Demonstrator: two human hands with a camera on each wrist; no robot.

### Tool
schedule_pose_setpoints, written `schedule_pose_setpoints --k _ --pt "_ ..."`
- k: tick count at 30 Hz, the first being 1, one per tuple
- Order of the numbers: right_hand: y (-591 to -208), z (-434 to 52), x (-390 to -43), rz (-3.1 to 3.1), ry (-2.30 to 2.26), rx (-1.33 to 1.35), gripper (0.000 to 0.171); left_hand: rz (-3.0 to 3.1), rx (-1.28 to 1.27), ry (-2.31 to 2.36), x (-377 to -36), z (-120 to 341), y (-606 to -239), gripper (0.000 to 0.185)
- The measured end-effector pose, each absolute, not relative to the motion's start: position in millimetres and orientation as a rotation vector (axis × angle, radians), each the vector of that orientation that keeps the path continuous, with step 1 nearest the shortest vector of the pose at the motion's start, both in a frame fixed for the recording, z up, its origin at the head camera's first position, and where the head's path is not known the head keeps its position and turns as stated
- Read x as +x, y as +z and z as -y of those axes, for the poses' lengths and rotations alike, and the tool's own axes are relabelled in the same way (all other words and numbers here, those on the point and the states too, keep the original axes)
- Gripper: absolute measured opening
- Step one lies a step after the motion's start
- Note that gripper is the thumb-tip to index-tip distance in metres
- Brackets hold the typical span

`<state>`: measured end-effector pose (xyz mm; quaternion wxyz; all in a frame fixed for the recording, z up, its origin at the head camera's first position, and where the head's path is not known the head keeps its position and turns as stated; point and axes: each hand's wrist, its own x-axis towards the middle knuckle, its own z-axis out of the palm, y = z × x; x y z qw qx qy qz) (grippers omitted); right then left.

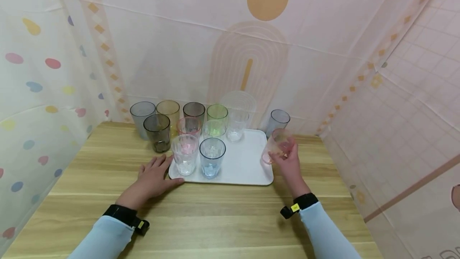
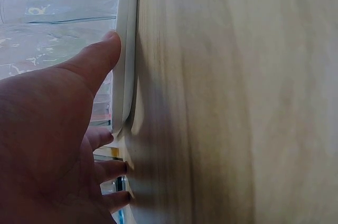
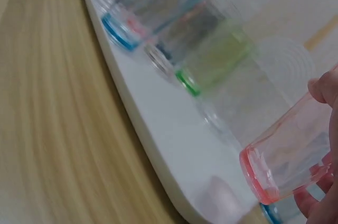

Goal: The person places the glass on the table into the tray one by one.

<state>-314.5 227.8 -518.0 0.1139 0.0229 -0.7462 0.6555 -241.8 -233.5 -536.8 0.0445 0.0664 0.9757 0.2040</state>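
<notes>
A white tray (image 1: pixel 248 167) lies on the wooden table (image 1: pixel 201 219) and bears several clear and tinted cups, among them a blue one (image 1: pixel 212 157) and a clear one (image 1: pixel 185 154) at the front. My right hand (image 1: pixel 287 162) grips a pink cup (image 1: pixel 274 146), tilted, above the tray's right edge; in the right wrist view the pink cup (image 3: pixel 288 152) hangs over the tray (image 3: pixel 174 155). My left hand (image 1: pixel 154 177) lies flat on the table, fingers straight, touching the tray's front left corner; the thumb (image 2: pixel 97 57) rests against the tray's rim (image 2: pixel 127 76).
More cups stand on the table left of the tray: grey (image 1: pixel 141 115), amber (image 1: pixel 167 111), dark (image 1: pixel 157 132). A grey cup (image 1: pixel 278 121) stands behind the tray's right side. Patterned curtain walls close in the table on three sides.
</notes>
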Motion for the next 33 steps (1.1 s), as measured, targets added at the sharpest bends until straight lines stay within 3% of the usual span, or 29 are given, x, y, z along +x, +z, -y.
schedule_pose_setpoints --k 11,20,33 --pt "-525 -171 -310 2.321 1.919 0.242 0.089 -2.967 0.188 0.651 -243 235 -541 0.109" --pt "-526 -131 -326 2.316 1.928 0.295 0.082 -2.964 0.190 0.652 -241 233 -537 0.108" --pt "-530 -109 -348 2.315 1.888 0.295 0.075 -2.966 0.195 0.663 -242 234 -539 0.107"
